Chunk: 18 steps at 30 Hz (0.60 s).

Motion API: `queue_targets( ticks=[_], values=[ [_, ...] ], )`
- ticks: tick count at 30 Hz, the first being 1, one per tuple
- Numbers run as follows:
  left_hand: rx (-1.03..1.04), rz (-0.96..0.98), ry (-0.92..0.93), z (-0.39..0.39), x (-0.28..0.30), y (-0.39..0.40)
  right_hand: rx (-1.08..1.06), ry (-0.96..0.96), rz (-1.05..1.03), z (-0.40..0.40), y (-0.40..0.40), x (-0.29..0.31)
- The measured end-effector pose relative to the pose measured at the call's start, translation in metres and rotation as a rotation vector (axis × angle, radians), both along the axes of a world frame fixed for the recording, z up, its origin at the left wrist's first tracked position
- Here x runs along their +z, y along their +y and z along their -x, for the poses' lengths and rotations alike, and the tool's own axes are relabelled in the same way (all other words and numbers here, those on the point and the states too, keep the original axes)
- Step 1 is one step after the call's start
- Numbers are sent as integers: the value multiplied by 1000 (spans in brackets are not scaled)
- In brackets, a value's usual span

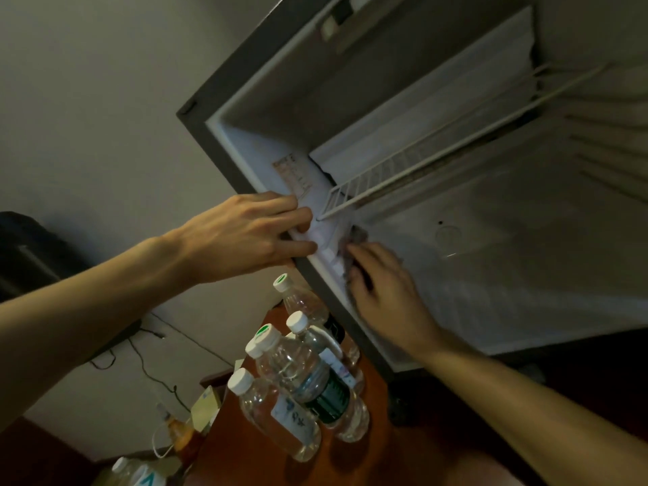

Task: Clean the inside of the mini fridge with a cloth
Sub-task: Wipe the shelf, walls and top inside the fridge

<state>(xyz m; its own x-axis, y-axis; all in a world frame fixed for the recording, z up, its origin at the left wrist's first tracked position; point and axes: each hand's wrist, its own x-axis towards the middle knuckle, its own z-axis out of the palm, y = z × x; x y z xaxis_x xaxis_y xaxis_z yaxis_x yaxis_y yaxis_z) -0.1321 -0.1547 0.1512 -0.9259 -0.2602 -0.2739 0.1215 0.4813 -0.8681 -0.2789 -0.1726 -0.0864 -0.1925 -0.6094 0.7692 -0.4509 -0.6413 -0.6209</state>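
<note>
Bottles [298,384] crowd the worktop [371,433] at lower centre while your left hand [245,236] braces the mini fridge [245,163] frame, fingers laid straight, grasping nothing. Mid-frame, your right hand [382,292] presses the cloth [354,247] against the inner wall below the wire shelf [403,170], fingers spread flat. Judging by this, wiping is underway; most of the interior seems left.
</note>
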Motion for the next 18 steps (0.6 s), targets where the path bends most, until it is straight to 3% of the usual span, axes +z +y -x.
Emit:
queue_targets(
  ticks=[6,13,18],
  values=[
    [5,-4,5,2,0,5,125,-178,6,-14,17,-2],
    [-6,-23,23,0,-2,3,-37,-277,25,-7,-50,9],
    [6,-32,34,-1,-3,0,-104,-236,60,5,-74,11]
  ],
)
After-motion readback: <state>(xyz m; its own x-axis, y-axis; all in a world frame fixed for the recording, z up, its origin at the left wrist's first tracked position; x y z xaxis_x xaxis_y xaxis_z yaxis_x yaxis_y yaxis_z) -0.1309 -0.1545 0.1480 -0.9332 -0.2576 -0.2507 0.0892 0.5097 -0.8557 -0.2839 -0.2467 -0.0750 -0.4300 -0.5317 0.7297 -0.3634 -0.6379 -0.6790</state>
